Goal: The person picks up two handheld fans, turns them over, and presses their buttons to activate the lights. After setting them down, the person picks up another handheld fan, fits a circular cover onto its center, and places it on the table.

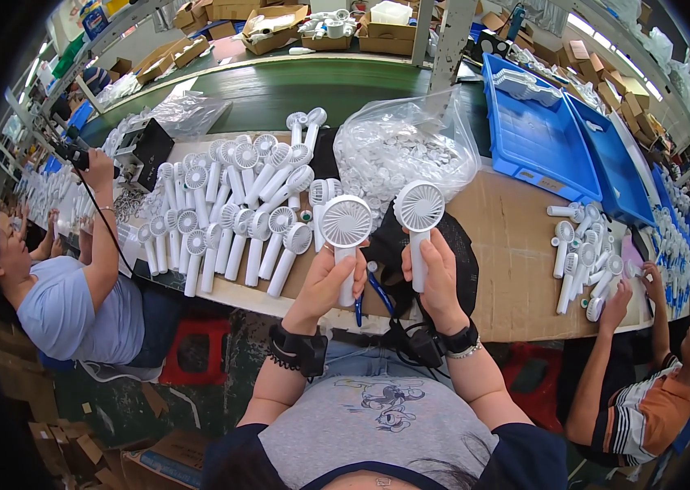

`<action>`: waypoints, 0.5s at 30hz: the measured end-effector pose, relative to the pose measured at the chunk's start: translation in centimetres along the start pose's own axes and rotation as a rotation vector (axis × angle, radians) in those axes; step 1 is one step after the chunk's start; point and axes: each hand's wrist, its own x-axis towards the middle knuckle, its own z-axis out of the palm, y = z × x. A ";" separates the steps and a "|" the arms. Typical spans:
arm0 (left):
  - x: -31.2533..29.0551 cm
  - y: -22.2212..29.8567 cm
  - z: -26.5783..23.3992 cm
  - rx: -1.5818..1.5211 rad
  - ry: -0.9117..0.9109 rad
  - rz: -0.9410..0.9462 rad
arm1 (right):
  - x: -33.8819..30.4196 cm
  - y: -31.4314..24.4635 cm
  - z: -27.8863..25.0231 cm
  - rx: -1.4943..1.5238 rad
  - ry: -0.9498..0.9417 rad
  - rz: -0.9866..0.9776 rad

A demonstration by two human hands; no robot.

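In my left hand [330, 282] I grip a white handheld fan [347, 222] by its handle, its round grille facing up toward me. My right hand [438, 273] is wrapped round the handle of a second white handheld fan [419, 206], level with the first. The two fans are held upright above the table edge, a small gap between their heads. Just beyond my left hand lie rows of similar white fans [239, 212] on the cardboard-covered tabletop. A dark cloth [461, 265] lies behind and beside my right hand, and blue-handled pliers [379, 292] lie between my wrists.
A clear plastic bag [406, 147] full of small white parts stands behind my hands. Blue trays [537, 135] sit at the far right, near another fan pile [586, 253]. Co-workers sit on both sides: a person in light blue [84, 302] and one in a striped shirt [647, 400].
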 end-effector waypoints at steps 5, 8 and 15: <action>0.0 0.0 -0.2 0.001 0.024 0.000 | 0.1 0.2 -0.1 -0.042 -0.003 -0.018; 0.0 -0.1 -0.2 -0.015 0.041 0.003 | 0.2 0.1 0.2 -0.029 -0.002 0.007; 0.0 0.2 -0.1 -0.015 0.077 -0.007 | 0.0 -0.4 0.7 -0.034 -0.031 -0.003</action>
